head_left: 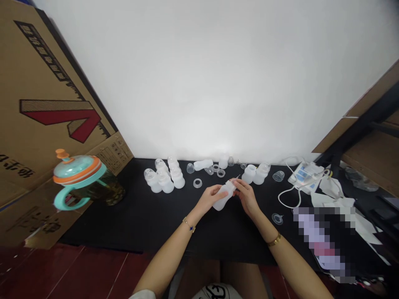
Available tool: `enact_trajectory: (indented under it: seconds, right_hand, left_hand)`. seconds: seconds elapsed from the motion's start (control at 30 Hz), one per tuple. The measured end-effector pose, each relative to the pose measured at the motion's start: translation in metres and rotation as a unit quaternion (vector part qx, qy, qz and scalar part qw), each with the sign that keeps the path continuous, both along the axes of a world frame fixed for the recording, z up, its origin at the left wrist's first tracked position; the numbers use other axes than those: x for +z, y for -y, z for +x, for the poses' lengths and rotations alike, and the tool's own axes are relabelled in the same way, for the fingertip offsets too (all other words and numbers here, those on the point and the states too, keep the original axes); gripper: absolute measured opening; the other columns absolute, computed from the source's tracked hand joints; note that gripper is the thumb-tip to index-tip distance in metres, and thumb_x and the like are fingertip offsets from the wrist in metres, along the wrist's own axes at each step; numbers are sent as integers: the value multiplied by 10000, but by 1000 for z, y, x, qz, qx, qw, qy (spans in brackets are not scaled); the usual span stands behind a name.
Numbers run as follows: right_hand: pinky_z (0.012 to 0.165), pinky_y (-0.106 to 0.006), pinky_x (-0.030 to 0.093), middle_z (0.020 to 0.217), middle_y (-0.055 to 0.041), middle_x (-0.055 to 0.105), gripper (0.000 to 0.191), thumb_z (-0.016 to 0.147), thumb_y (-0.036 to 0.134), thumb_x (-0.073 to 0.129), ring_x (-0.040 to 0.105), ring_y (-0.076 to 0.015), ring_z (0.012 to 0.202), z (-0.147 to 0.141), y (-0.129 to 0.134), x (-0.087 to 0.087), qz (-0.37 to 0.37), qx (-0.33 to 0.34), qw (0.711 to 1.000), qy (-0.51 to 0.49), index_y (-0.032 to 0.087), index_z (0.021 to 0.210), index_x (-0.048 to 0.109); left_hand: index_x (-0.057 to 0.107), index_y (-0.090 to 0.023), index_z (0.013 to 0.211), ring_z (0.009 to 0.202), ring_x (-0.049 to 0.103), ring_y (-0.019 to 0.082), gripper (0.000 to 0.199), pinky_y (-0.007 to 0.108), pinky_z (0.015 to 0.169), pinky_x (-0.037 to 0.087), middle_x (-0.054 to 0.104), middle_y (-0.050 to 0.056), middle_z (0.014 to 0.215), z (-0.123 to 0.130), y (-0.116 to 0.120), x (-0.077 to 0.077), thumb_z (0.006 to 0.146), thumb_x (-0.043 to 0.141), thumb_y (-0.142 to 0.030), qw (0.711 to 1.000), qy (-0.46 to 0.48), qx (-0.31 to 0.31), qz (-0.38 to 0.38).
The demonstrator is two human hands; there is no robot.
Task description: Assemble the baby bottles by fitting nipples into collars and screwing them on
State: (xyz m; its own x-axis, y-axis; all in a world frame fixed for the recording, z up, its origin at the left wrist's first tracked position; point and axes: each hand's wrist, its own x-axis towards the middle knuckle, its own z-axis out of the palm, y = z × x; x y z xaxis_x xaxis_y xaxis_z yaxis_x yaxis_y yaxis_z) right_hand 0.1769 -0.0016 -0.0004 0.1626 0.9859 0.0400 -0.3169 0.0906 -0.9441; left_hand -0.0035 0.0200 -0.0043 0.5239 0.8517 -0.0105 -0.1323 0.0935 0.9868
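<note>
A translucent white baby bottle (221, 202) is held tilted above the black table, its top pointing up to the right. My left hand (208, 201) is closed round the bottle's body, thumb along its side. At the neck, the fingers of my right hand (246, 196) pinch the collar (231, 185), where a clear teat tip shows. Behind my hands lie loose collar rings (221, 173), a clear cap (209, 170) and a bottle on its side (201, 165). An open-necked bottle (249, 174) stands just beyond my right hand, beside a capped bottle (262, 173).
Several capped bottles (164, 182) stand grouped at left, near a single ring (197, 183). A large lidded jug (90, 182) stands further left by a cardboard box (46, 104). On the right are a clear teat (277, 219), a cap (278, 176), a white cable (289, 205) and papers (332, 199).
</note>
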Motion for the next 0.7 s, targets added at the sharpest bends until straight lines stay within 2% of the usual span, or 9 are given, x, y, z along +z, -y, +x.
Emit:
enact_trajectory:
  seconds: [0.53, 0.7]
  right_hand:
    - [561, -278, 463, 974, -61, 725, 272, 740, 442, 837, 607, -188, 768, 1, -2, -4, -1, 0, 1000, -3, 216, 889, 807]
    - [559, -276, 462, 976, -61, 718, 258, 738, 432, 841, 598, -185, 760, 1, -1, -2, -2, -3, 1000, -5, 216, 876, 805]
  left_hand:
    - [720, -138, 1113, 937, 684, 254, 508, 311, 811, 490, 750, 105, 1039, 0, 2, 2, 759, 800, -493, 1000, -4, 10, 22]
    - [712, -141, 1115, 957, 685, 262, 493, 319, 831, 495, 753, 104, 1043, 0, 5, 8, 768, 790, -484, 999, -16, 17, 45]
